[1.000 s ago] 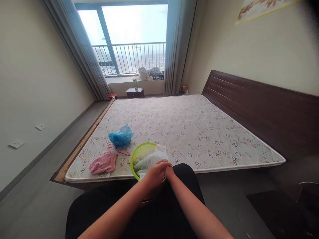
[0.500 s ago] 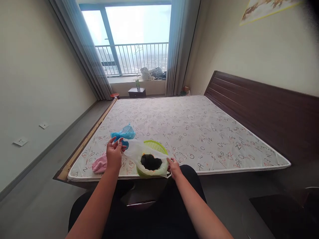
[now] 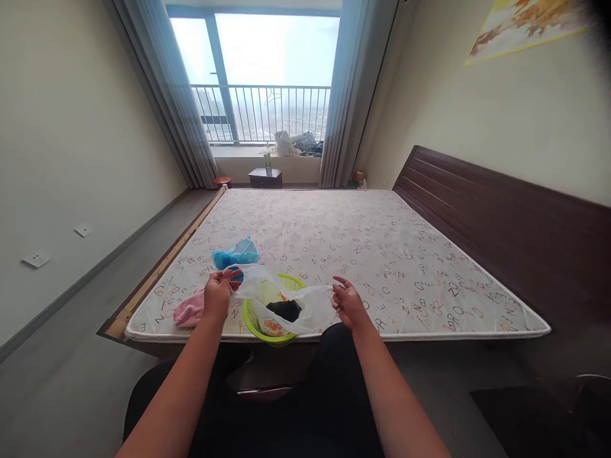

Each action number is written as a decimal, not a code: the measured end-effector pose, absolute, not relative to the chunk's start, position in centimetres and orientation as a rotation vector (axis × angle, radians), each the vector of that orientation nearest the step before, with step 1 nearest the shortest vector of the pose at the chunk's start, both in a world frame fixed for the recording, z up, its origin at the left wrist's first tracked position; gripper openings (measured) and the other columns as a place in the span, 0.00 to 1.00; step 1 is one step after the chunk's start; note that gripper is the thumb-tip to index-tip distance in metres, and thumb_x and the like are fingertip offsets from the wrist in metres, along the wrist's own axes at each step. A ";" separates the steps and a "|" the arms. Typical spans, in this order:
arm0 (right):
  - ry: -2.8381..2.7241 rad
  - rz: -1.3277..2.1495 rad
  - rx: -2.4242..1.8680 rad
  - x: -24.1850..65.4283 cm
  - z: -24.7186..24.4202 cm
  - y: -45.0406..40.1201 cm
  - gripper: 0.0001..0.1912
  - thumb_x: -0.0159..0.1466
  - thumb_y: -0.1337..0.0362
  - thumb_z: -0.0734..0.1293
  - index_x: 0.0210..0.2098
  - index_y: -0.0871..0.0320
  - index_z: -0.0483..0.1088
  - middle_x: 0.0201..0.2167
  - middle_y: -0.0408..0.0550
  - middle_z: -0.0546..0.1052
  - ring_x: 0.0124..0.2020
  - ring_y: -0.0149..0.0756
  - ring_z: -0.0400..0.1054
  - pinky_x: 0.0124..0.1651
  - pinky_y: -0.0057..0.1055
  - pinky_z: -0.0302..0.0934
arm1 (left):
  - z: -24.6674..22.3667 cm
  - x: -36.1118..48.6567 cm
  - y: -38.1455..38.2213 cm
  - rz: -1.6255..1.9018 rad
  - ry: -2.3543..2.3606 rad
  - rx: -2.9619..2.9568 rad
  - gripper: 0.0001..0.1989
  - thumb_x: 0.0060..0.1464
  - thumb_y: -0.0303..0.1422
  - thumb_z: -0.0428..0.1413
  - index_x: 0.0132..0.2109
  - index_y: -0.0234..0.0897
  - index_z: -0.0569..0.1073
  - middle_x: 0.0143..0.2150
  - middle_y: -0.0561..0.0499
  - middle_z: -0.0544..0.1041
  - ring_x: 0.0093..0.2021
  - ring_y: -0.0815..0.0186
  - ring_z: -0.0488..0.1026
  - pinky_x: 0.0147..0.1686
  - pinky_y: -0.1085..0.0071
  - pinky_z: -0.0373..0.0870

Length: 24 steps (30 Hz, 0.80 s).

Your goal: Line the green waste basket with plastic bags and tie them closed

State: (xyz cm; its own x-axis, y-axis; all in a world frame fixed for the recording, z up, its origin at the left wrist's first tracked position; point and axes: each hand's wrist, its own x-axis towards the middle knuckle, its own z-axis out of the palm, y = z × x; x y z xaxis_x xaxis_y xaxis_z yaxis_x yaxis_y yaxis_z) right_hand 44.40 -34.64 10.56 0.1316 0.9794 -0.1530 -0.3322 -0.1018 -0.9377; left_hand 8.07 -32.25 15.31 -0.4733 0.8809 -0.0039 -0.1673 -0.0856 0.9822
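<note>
A white plastic bag (image 3: 315, 305) is stretched between my two hands by its handles. My left hand (image 3: 219, 294) pinches one handle; my right hand (image 3: 349, 304) pinches the other, with a finger sticking out. Something black (image 3: 284, 310) shows inside the bag's mouth; its kind I cannot make out. The bag sits in a lime-green plastic basket (image 3: 252, 321) at the front edge of the mattress. Just beyond my left hand lies a crumpled blue plastic bag (image 3: 238, 251). Beside my left wrist is a pink cloth (image 3: 188, 310), partly covered by the hand.
The lettered mattress (image 3: 344, 235) rests on a wooden bed frame (image 3: 157, 273), with a dark headboard (image 3: 487, 197) on the right. A small nightstand (image 3: 265, 179) bearing a green bottle stands beyond, near the window. My knees are close against the bed's front edge.
My right hand has moved right and slightly up, drawing the white bag's handle outward. The bag's mouth is now wider and flatter, and more of the green basket shows at its left.
</note>
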 end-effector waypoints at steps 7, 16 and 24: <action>-1.729 0.660 -1.521 37.9 14.7 -34.9 0.22 0.64 0.60 0.67 0.58 0.51 0.74 0.26 0.41 0.71 0.28 0.35 0.65 0.36 0.32 0.58 | 18.7 10.6 -33.9 1.513 1.590 1.729 0.15 0.55 0.46 0.64 0.31 0.38 0.79 0.49 0.42 0.78 0.56 0.51 0.72 0.62 0.53 0.65; -2.094 0.698 -1.062 32.2 19.1 -35.3 0.34 0.65 0.70 0.62 0.69 0.41 0.63 0.46 0.45 0.80 0.44 0.38 0.73 0.50 0.34 0.65 | 17.3 14.9 -35.4 1.091 1.166 1.702 0.19 0.65 0.46 0.53 0.41 0.36 0.79 0.41 0.46 0.81 0.46 0.57 0.76 0.51 0.61 0.72; -1.912 0.694 -1.273 32.4 16.8 -35.3 0.13 0.65 0.63 0.65 0.47 0.52 0.79 0.32 0.45 0.79 0.36 0.38 0.71 0.43 0.32 0.62 | 15.1 15.5 -35.6 1.149 1.227 1.647 0.14 0.63 0.43 0.55 0.43 0.38 0.78 0.40 0.48 0.81 0.42 0.60 0.76 0.46 0.65 0.71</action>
State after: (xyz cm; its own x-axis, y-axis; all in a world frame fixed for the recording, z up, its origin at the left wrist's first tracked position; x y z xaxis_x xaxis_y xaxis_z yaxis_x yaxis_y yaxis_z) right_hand 32.41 -35.29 16.79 -0.2478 0.9298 0.2722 0.5387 0.3658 -0.7590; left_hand 15.53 -35.63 15.11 0.1307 0.9683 0.2129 0.2760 -0.2418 0.9303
